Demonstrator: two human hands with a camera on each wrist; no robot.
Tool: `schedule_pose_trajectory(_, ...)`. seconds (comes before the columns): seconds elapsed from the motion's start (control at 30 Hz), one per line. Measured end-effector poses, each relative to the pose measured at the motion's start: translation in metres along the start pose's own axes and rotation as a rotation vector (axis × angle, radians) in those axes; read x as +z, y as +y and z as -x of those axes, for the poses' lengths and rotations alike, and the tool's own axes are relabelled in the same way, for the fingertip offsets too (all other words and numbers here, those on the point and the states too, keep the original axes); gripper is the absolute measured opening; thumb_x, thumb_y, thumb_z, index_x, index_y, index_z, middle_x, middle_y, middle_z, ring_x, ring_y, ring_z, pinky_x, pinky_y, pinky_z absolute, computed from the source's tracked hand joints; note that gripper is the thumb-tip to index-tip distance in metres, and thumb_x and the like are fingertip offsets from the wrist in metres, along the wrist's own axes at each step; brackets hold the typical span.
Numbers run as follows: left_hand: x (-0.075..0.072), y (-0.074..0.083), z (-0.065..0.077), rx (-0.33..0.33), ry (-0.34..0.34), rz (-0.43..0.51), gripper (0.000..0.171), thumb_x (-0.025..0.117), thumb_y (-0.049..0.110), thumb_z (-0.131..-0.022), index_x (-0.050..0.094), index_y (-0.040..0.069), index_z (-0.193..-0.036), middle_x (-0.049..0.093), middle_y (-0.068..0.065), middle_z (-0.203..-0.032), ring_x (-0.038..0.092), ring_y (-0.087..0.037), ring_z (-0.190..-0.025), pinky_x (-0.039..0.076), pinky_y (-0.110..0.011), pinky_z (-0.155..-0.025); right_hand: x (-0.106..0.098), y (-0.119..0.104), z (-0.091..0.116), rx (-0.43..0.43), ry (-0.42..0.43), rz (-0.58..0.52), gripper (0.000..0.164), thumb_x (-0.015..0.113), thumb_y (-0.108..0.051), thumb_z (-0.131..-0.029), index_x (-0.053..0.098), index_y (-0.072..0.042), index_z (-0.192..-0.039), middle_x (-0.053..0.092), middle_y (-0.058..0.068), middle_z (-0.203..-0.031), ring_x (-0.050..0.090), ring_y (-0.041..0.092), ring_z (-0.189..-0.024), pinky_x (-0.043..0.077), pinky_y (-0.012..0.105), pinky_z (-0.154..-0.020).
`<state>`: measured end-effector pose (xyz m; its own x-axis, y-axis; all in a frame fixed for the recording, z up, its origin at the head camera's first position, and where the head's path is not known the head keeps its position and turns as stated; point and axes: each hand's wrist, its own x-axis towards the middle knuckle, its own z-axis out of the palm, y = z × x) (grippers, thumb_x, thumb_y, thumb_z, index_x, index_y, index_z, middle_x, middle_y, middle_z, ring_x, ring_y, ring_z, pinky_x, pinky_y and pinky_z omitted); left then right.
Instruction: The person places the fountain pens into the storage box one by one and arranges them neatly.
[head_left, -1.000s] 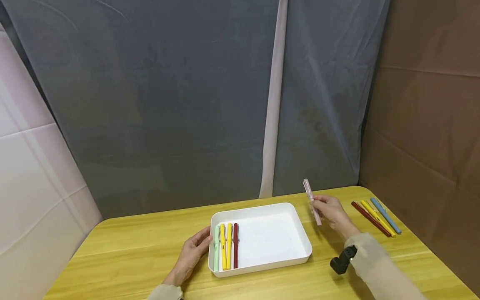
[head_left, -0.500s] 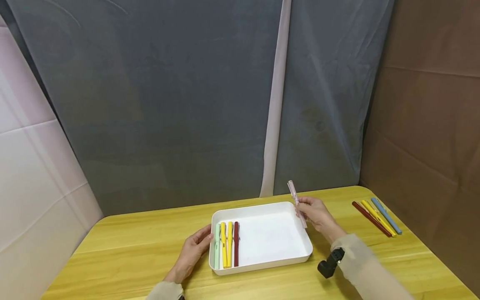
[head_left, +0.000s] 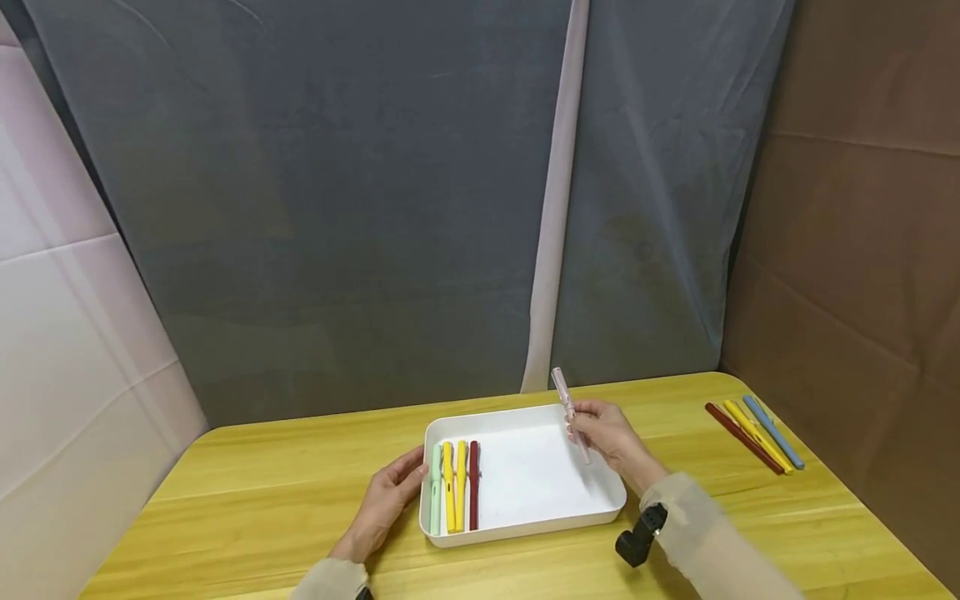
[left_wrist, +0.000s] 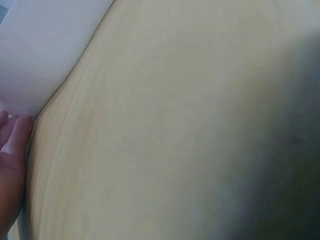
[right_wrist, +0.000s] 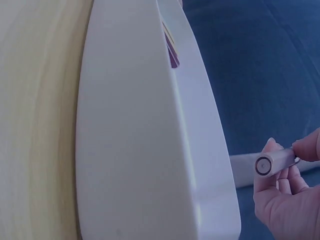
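A white tray [head_left: 525,531] lies on the wooden table. Inside its left end, side by side, are a mint-green pen [head_left: 436,492], two yellow pens [head_left: 449,487] and a dark red pen [head_left: 474,486]. My left hand [head_left: 384,500] rests against the tray's left side, fingertips at the outer wall [left_wrist: 47,55]. Between thumb and fingers, my right hand [head_left: 611,435] pinches a pale pink pen [head_left: 564,392], tilted above the tray's right part. The right wrist view shows that pen's round end [right_wrist: 263,166] beyond the tray wall [right_wrist: 130,125].
Right of the tray, another dark red pen [head_left: 742,437], yellow pen [head_left: 757,436] and a blue pen [head_left: 774,432] lie together on the table [head_left: 285,475]. A grey curtain [head_left: 360,250] hangs behind the table, and a brown one [head_left: 862,250] to the right.
My right hand has carried the pink pen leftward from beside the tray to over its right part. The left hand stays at the tray's side.
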<state>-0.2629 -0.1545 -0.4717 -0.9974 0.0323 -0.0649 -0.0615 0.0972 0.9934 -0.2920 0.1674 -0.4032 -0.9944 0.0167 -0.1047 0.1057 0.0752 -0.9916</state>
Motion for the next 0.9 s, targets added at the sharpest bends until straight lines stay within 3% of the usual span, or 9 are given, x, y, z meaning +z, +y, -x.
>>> schedule_pose_trajectory(0.27, 0.002, -0.001, 0.001, -0.005, -0.007, 0.013, 0.051, 0.054, 0.017, -0.101, 0.041, -0.004, -0.145, 0.043, -0.026, -0.15, 0.049, -0.032, -0.133, 0.051, -0.033, -0.105, 0.01, 0.002, 0.003, 0.014, -0.009, -0.029, 0.033, 0.054, 0.003, -0.093, 0.053, 0.013, -0.124, 0.063, 0.019, -0.103, 0.058, 0.012, -0.078, 0.059, 0.018, -0.069)
schedule_pose_trajectory(0.6, 0.005, 0.0, 0.002, -0.001, -0.003, 0.007, 0.05, 0.053, 0.015, -0.101, 0.04, -0.003, -0.146, 0.042, -0.025, -0.151, 0.047, -0.034, -0.135, 0.048, -0.037, -0.108, 0.018, 0.004, 0.007, 0.005, -0.016, -0.069, 0.03, 0.057, 0.001, -0.093, 0.056, 0.01, -0.121, 0.066, 0.009, -0.094, 0.06, 0.012, -0.077, 0.06, 0.022, -0.07)
schedule_pose_trajectory(0.9, 0.008, -0.001, 0.001, 0.013, 0.002, 0.023, 0.049, 0.055, 0.013, -0.1, 0.042, -0.004, -0.144, 0.044, -0.025, -0.149, 0.048, -0.033, -0.134, 0.051, -0.032, -0.105, 0.03, 0.009, 0.011, 0.014, -0.002, -0.039, 0.024, 0.059, 0.0, -0.092, 0.061, 0.011, -0.113, 0.07, 0.004, -0.088, 0.059, 0.013, -0.073, 0.057, 0.025, -0.066)
